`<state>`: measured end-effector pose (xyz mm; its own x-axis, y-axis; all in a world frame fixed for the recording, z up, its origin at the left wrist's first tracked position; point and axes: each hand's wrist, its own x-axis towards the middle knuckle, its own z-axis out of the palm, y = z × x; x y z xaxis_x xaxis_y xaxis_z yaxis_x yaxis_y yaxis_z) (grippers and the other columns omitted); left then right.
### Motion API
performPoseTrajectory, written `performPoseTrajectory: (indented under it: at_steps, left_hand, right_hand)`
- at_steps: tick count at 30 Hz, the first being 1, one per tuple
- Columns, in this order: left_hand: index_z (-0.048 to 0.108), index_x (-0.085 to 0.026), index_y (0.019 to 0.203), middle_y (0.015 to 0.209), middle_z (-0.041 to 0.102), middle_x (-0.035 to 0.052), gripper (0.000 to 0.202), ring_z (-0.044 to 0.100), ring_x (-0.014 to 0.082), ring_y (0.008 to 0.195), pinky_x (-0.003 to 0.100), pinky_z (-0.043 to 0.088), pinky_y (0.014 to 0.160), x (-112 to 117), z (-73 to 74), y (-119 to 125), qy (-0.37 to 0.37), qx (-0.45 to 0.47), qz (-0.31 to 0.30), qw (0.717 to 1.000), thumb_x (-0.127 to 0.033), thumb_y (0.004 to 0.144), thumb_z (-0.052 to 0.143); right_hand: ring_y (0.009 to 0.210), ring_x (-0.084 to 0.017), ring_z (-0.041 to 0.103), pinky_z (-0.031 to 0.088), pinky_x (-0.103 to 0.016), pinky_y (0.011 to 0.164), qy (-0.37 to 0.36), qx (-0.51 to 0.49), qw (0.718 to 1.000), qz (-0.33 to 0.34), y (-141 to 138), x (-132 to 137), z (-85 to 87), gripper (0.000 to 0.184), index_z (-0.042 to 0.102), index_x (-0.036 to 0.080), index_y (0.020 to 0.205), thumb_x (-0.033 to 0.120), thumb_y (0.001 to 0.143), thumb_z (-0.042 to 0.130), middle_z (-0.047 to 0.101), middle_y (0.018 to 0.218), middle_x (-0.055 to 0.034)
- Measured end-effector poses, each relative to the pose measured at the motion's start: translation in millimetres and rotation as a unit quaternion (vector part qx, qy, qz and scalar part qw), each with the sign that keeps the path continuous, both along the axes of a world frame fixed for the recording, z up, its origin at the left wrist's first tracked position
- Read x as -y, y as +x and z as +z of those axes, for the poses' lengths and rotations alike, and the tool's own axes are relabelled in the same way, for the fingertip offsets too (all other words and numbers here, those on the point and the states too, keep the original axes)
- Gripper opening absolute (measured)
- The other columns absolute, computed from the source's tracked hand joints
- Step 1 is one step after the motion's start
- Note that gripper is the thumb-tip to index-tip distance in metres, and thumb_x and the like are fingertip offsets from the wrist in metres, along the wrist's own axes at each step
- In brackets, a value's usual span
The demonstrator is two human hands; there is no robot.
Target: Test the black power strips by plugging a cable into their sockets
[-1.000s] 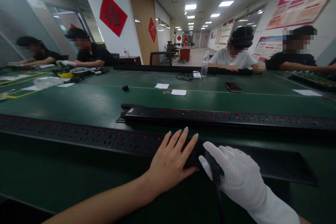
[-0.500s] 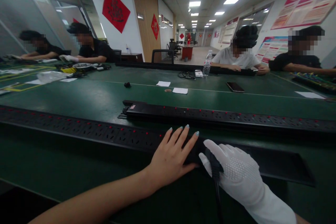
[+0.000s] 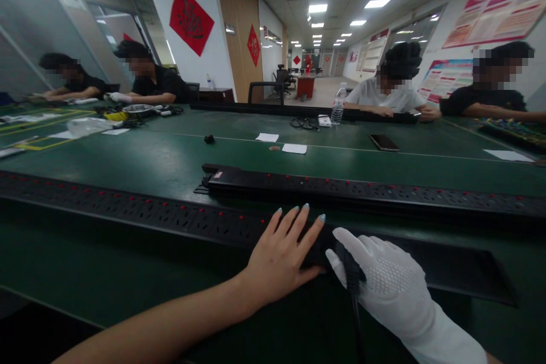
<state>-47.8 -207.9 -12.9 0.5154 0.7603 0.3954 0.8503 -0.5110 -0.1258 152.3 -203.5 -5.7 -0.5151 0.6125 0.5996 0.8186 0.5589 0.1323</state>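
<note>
A long black power strip [image 3: 170, 213] with red dots along its sockets runs across the table in front of me. My left hand [image 3: 286, 250], bare with pale blue nails, lies spread over the strip, fingers pointing away. Just right of it, my right hand [image 3: 384, 273] in a white dotted glove is closed around a black power plug [image 3: 350, 267]. The plug's cable hangs down toward me. Its front end sits at the strip, and whether it is inserted in a socket is hidden by the glove and shadow.
Beyond lies a second power strip [image 3: 362, 189]. Farther back are a phone [image 3: 384, 142], white paper slips [image 3: 294, 148], a small black piece [image 3: 209, 139], a water bottle [image 3: 338, 105] and a coiled cable [image 3: 303, 123]. Several co-workers sit around the green table [image 3: 128, 153].
Both hands keep nearly the same pose on the strip and plug. The whole view has shifted very slightly.
</note>
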Motion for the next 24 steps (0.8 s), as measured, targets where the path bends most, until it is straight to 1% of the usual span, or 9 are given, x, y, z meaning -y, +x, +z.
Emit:
performPoseTrajectory:
  at_steps: [6,15,21,24]
  left_hand:
    - [0.021,-0.02,0.138,0.139,0.029,0.0133,0.071,0.03,0.0284,0.125,0.046,0.026,0.099,-1.1,-2.6,-0.2,0.002,0.006,-0.007,1.0,-0.057,0.081,0.041]
    - [0.02,-0.021,0.138,0.141,0.025,0.0128,0.07,0.023,0.0287,0.129,0.046,0.025,0.1,0.3,-0.1,0.0,-0.008,0.011,-0.007,1.0,-0.055,0.081,0.042]
    - [0.02,-0.021,0.138,0.14,0.026,0.0128,0.069,0.025,0.0289,0.128,0.046,0.026,0.1,-0.3,0.3,-0.5,-0.013,0.009,-0.006,1.0,-0.055,0.081,0.042]
    - [0.02,-0.022,0.138,0.141,0.026,0.0127,0.069,0.025,0.0291,0.128,0.046,0.026,0.1,0.0,0.2,-0.2,-0.012,0.007,-0.003,1.0,-0.056,0.082,0.04]
  right_hand:
    - [0.058,-0.012,0.053,0.032,-0.025,0.059,0.023,-0.003,1.0,-0.011,-1.4,0.7,-1.1,0.029,0.061,0.019,0.1,0.038,0.081,0.05,0.06,0.066,-0.001]
    - [0.06,-0.013,0.054,0.033,-0.026,0.061,0.007,-0.016,1.0,-0.02,-3.3,3.1,-0.5,0.029,0.06,0.02,0.101,0.038,0.08,0.051,0.061,0.068,-0.0007]
    - [0.062,-0.014,0.054,0.033,-0.026,0.062,-0.002,-0.018,1.0,-0.023,-3.0,2.8,-1.5,0.03,0.058,0.021,0.103,0.038,0.079,0.052,0.061,0.071,-0.0006]
    - [0.061,-0.013,0.053,0.033,-0.026,0.06,-0.026,-0.007,0.999,-0.028,-3.6,2.8,2.3,0.028,0.059,0.022,0.1,0.04,0.08,0.05,0.06,0.071,-0.0003]
